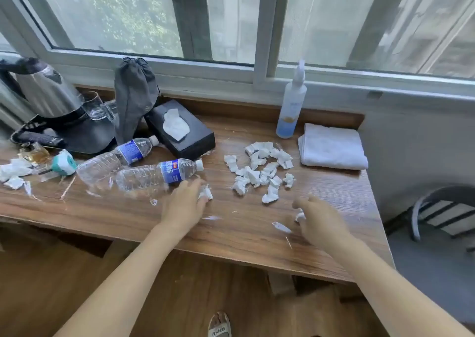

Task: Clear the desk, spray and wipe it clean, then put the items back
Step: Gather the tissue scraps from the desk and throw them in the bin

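The wooden desk is littered with several crumpled white tissue scraps right of centre. Two empty plastic water bottles lie on their sides at centre left. My left hand rests on the desk just below the nearer bottle, its fingers curled around a tissue wad. My right hand hovers low over the front right, fingers bent around a small tissue scrap. A white spray bottle stands at the back, beside a folded white cloth.
A black tissue box, a grey pouch, a kettle on a black tray with glasses, a teal-capped item and more tissue sit at left. A chair stands right of the desk. A window runs behind.
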Action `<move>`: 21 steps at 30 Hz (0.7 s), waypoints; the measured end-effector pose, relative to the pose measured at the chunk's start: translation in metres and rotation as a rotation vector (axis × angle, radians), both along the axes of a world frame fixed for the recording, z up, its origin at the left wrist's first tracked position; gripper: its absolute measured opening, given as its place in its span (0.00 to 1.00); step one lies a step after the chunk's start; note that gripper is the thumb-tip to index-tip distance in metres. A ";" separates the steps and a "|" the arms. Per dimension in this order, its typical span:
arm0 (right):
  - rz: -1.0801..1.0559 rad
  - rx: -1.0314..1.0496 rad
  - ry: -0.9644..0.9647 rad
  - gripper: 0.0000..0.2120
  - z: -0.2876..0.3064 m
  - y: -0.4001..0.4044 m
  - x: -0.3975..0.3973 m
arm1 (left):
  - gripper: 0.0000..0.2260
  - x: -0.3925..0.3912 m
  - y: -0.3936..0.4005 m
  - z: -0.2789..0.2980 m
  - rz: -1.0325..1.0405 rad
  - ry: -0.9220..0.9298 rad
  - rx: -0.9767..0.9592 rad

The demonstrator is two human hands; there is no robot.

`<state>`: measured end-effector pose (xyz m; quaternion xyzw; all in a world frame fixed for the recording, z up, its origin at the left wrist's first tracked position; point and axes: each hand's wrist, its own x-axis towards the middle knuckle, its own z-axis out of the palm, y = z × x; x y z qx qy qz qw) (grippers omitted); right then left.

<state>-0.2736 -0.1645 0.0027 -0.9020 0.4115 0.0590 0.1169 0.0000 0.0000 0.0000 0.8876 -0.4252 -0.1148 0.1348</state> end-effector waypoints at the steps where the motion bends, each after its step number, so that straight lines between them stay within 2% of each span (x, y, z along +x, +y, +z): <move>1: -0.011 0.003 0.020 0.17 -0.001 0.001 0.002 | 0.18 0.006 -0.003 -0.002 -0.031 0.012 0.020; 8: -0.062 0.062 0.004 0.06 -0.011 -0.002 0.002 | 0.18 0.019 -0.022 -0.019 -0.147 0.054 0.015; 14: -0.028 0.116 -0.033 0.03 -0.018 -0.014 -0.002 | 0.04 0.019 -0.028 -0.031 -0.100 0.057 0.022; 17: -0.030 0.144 -0.106 0.03 -0.014 -0.024 0.000 | 0.05 0.011 -0.038 -0.029 -0.069 0.108 -0.103; 19: -0.030 0.151 -0.195 0.03 -0.007 -0.034 0.012 | 0.08 0.002 -0.053 -0.023 -0.101 0.184 -0.228; 21: -0.001 0.145 -0.244 0.02 -0.002 -0.045 0.029 | 0.11 -0.006 -0.073 -0.018 -0.172 0.257 -0.256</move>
